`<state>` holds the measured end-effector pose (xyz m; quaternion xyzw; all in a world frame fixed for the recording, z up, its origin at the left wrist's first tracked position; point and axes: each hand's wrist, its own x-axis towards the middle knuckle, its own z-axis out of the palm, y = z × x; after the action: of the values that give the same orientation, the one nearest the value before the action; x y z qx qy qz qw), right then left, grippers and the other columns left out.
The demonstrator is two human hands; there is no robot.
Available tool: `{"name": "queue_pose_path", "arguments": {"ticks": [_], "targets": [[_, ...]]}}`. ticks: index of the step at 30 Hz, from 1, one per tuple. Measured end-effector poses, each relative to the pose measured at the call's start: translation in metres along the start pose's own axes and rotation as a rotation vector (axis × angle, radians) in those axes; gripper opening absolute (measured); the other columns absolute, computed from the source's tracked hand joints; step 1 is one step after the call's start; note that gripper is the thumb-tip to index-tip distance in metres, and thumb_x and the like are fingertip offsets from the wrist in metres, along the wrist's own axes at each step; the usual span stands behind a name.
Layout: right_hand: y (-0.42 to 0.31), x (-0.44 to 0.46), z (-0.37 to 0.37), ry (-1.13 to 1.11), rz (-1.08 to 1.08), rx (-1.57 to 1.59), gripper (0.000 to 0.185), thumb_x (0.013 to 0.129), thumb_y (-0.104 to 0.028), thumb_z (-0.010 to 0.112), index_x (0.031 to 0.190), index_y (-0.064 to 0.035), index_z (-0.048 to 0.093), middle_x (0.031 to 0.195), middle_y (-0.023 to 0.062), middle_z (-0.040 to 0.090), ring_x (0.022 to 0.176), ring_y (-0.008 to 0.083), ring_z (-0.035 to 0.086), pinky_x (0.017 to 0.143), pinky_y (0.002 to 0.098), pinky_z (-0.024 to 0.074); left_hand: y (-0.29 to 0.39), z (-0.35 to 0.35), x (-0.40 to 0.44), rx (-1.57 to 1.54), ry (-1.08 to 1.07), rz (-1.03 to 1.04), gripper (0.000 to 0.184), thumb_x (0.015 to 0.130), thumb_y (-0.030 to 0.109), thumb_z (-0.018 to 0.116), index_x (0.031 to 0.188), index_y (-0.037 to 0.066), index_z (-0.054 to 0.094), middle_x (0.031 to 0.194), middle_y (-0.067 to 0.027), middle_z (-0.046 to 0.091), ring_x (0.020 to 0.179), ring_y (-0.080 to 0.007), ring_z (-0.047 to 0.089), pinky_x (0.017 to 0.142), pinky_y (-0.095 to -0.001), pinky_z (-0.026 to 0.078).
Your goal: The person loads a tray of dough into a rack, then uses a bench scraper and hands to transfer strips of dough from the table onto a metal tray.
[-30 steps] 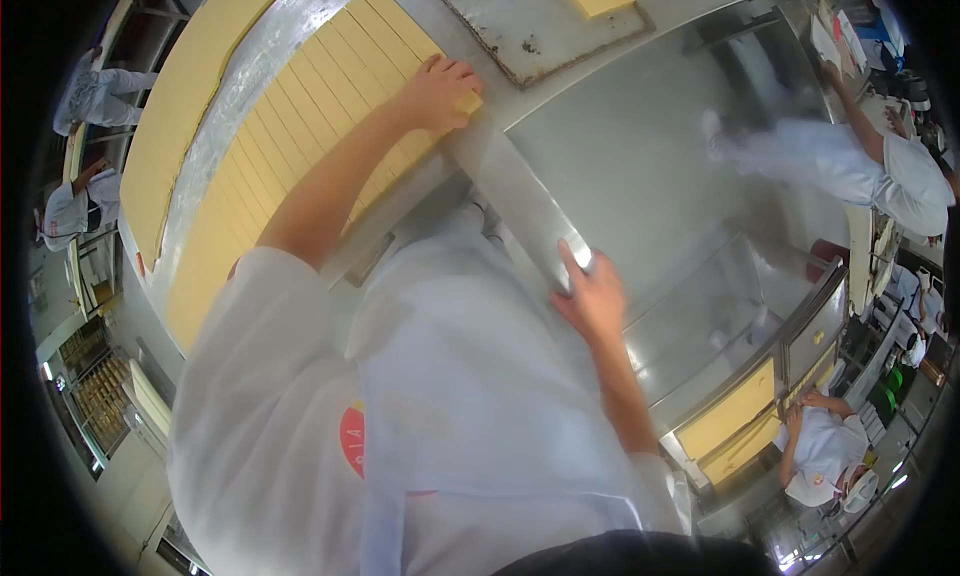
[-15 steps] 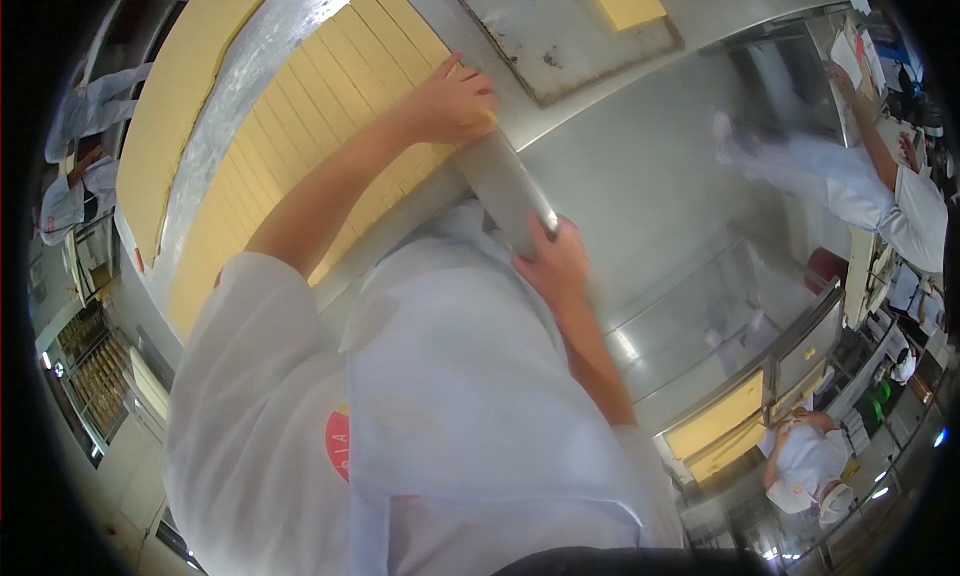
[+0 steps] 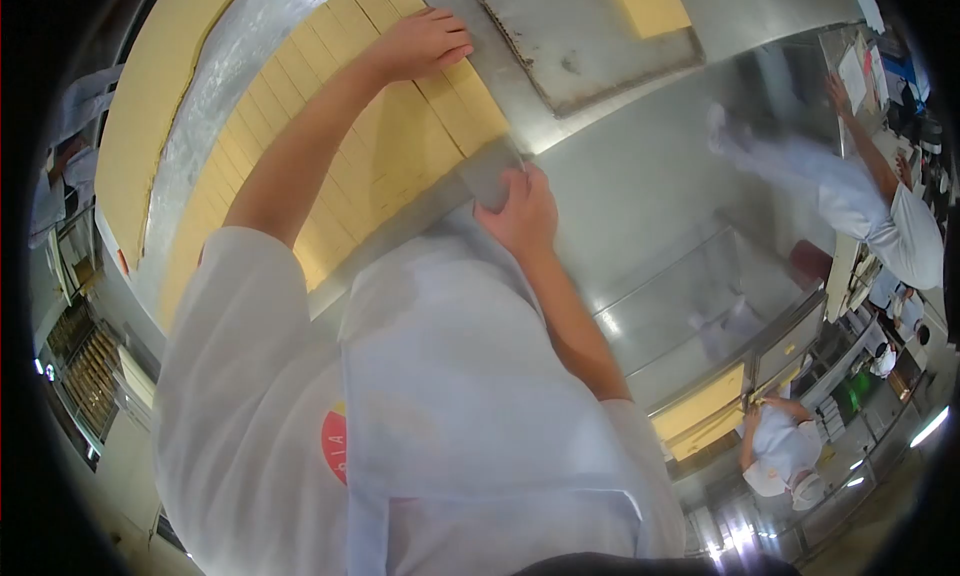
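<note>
A yellow sheet, like dough or cake [image 3: 400, 141], lies on the bench, cut by several parallel lines into strips. At its far right edge my left hand [image 3: 428, 44] rests with bent fingers close together, curled over the border of the sheet. My right hand [image 3: 522, 208] is closed round a broad, flat metal blade [image 3: 487, 180] at the near corner of the sheet, by the bench edge. Most of the blade's handle end is hidden by my fingers. Another yellow sheet [image 3: 150, 96] lies farther left, uncut where I see it.
Beyond the sheet lies a worn metal tray [image 3: 570, 66] with a yellow piece [image 3: 650, 4] on it. A steel surface [image 3: 620, 176] stretches to the right. Co-workers in white stand at right, one of them [image 3: 785, 446] beside yellow slabs [image 3: 700, 416]. Racks [image 3: 90, 371] stand at left.
My left hand has moved up and away along the sheet's edge, off the blade. My right hand has shifted up and left with the blade. The view has shifted slightly.
</note>
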<state>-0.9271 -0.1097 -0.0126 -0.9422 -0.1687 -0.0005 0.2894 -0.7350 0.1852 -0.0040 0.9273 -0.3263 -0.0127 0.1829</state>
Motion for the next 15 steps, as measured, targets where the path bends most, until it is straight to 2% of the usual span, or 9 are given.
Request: {"name": "queue_pose_path", "arguments": {"ticks": [1,4,7,10,11,13,14,15], "targets": [[-0.001,0.005,0.004,0.016,-0.01,0.002,0.064,0.064,-0.039,0.089,0.115,-0.0104,0.064,0.129,0.0219,0.057,0.107,0.0398,0.063,0.086,0.0484,0.0553,-0.001,-0.001,-0.002,-0.03,0.022,-0.011,0.013,0.099,0.02,0.063,0.099,0.007,0.064,0.099,-0.0051,0.063,0.1,-0.029,0.058,0.091,-0.0421,0.05],[-0.007,0.014,0.005,-0.07,0.082,0.042,0.063,0.064,-0.04,0.089,0.114,-0.0096,0.065,0.129,0.0216,0.057,0.11,0.04,0.063,0.088,0.0489,0.055,-0.036,-0.017,-0.01,-0.057,0.068,-0.032,0.026,0.096,0.025,0.067,0.116,0.008,0.065,0.122,-0.0094,0.065,0.118,-0.0336,0.058,0.101,-0.0454,0.048],[-0.007,0.018,-0.001,-0.118,0.071,0.019,0.064,0.065,-0.043,0.089,0.113,-0.0076,0.065,0.13,0.0219,0.057,0.11,0.0403,0.063,0.09,0.0497,0.0544,-0.096,-0.036,-0.041,0.053,0.285,-0.484,0.05,0.094,0.034,0.067,0.136,0.009,0.057,0.134,-0.0207,0.06,0.128,-0.0429,0.054,0.11,-0.05,0.045],[-0.008,0.018,0.003,-0.067,0.024,-0.02,0.064,0.065,-0.042,0.089,0.111,-0.0063,0.064,0.13,0.0213,0.058,0.108,0.0398,0.064,0.087,0.049,0.0552,-0.073,-0.067,-0.073,0.075,0.281,-0.351,0.055,0.092,0.027,0.071,0.14,0.007,0.054,0.139,-0.0221,0.057,0.13,-0.0429,0.052,0.113,-0.0484,0.042],[-0.011,0.02,0.003,-0.05,0.004,-0.02,0.062,0.064,-0.039,0.089,0.109,-0.0072,0.062,0.125,0.0209,0.057,0.108,0.0387,0.063,0.085,0.0483,0.0555,-0.055,-0.061,-0.082,0.069,0.207,-0.272,0.054,0.092,0.029,0.071,0.141,0.01,0.056,0.145,-0.0167,0.054,0.136,-0.0395,0.048,0.116,-0.0487,0.04],[-0.016,0.027,0.003,-0.016,-0.037,-0.024,0.058,0.062,-0.032,0.09,0.104,-0.009,0.057,0.117,0.0201,0.057,0.106,0.0367,0.062,0.08,0.0468,0.0562,-0.018,-0.044,-0.097,0.019,0.01,-0.054,0.065,0.091,0.038,0.072,0.148,0.015,0.051,0.158,-0.0103,0.043,0.149,-0.0347,0.035,0.124,-0.0507,0.029],[-0.018,0.029,0.003,-0.008,-0.049,-0.029,0.058,0.062,-0.032,0.09,0.104,-0.0092,0.057,0.117,0.0203,0.057,0.106,0.0372,0.062,0.08,0.0469,0.0561,-0.002,-0.039,-0.1,-0.028,-0.115,0.084,0.076,0.09,0.044,0.073,0.155,0.017,0.044,0.165,-0.0094,0.034,0.155,-0.0333,0.027,0.129,-0.0525,0.021],[-0.019,0.031,0.004,-0.001,-0.061,-0.037,0.058,0.062,-0.031,0.09,0.103,-0.0094,0.056,0.117,0.0205,0.057,0.105,0.0377,0.062,0.08,0.047,0.056,0.013,-0.036,-0.102,-0.031,-0.129,0.07,0.077,0.09,0.047,0.072,0.155,0.017,0.044,0.164,-0.0092,0.035,0.155,-0.0333,0.027,0.129,-0.0529,0.02]]}}
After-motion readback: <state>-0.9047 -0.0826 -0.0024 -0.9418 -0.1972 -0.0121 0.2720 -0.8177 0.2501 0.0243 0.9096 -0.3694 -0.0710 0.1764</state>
